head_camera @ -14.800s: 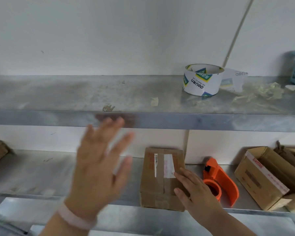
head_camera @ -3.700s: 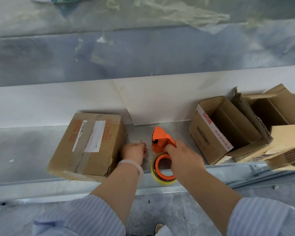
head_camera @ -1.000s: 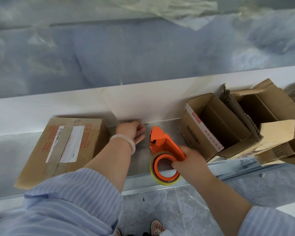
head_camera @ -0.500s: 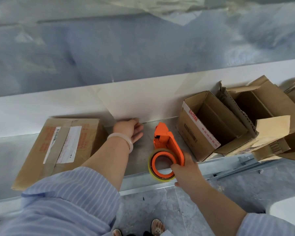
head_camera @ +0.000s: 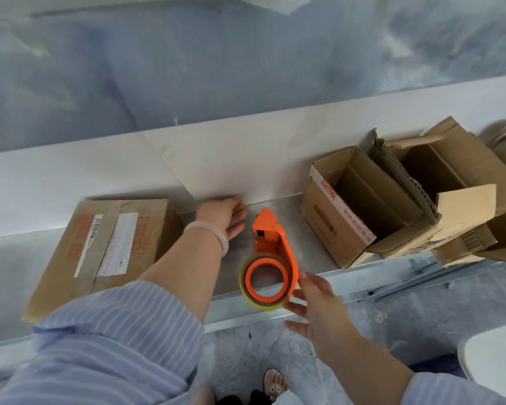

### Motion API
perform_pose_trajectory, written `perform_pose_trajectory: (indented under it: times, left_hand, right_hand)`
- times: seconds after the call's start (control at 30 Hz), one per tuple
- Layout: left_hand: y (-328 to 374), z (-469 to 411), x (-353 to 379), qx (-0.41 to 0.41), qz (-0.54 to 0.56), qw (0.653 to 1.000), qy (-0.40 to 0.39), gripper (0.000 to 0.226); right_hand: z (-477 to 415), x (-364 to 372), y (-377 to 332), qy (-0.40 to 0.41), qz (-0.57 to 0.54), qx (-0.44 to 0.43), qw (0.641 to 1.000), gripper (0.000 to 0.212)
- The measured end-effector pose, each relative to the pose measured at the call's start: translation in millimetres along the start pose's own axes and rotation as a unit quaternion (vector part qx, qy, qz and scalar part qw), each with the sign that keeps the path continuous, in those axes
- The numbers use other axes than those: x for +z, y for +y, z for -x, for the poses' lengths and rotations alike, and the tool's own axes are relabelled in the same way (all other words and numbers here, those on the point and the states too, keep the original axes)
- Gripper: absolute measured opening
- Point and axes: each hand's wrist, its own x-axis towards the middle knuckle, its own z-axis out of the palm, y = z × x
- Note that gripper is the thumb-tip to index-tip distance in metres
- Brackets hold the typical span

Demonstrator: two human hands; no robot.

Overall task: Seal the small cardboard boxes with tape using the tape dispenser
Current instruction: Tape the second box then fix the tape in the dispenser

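Tape dispenser (head_camera: 275, 241) sits just ahead of spread-fingered right grip (head_camera: 319, 311).

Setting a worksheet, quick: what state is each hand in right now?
Left hand: open, resting on the shelf, holding nothing.
Right hand: open, fingers spread by the dispenser, not gripping it.

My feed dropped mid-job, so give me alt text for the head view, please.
An orange tape dispenser lies on a metal shelf, the right hand open with fingers spread at its tape roll and the left hand resting on the shelf beside it. A taped cardboard box sits left; open boxes stand right.
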Motion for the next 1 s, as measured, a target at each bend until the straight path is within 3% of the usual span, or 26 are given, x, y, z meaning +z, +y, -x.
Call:
perform_pose_trajectory:
  times: [0.2,0.47,0.53,0.67,0.77,0.83,1.0]
  left_hand:
    - [3,3,-5,-0.006,-0.021,1.000,0.003,0.014]
    - [3,9,-9,-0.008,-0.075,0.997,0.001,0.014]
    - [3,13,-11,0.006,-0.108,0.994,0.003,0.018]
    - [12,29,-14,0.042,-0.129,0.991,-0.013,0.016]
    - [20,48,-12,0.104,-0.169,0.980,-0.030,0.012]
    - [25,61,-11,0.141,-0.184,0.972,-0.042,0.010]
    - [32,88,-13,0.199,-0.186,0.961,-0.042,0.015]
  right_hand:
    - [-6,0,7,-0.086,-0.159,0.070,0.981,0.039]
    - [-7,-10,8,-0.179,-0.209,0.034,0.961,0.040]
    - [-5,-19,6,-0.225,-0.185,0.019,0.956,0.036]
    - [-2,-42,-5,-0.270,-0.057,-0.069,0.959,0.085]
    - [11,-54,-24,-0.231,0.117,-0.148,0.955,0.104]
    - [23,-57,-38,-0.222,0.199,-0.179,0.938,0.104]
    - [48,-56,-59,-0.280,0.224,-0.277,0.891,0.092]
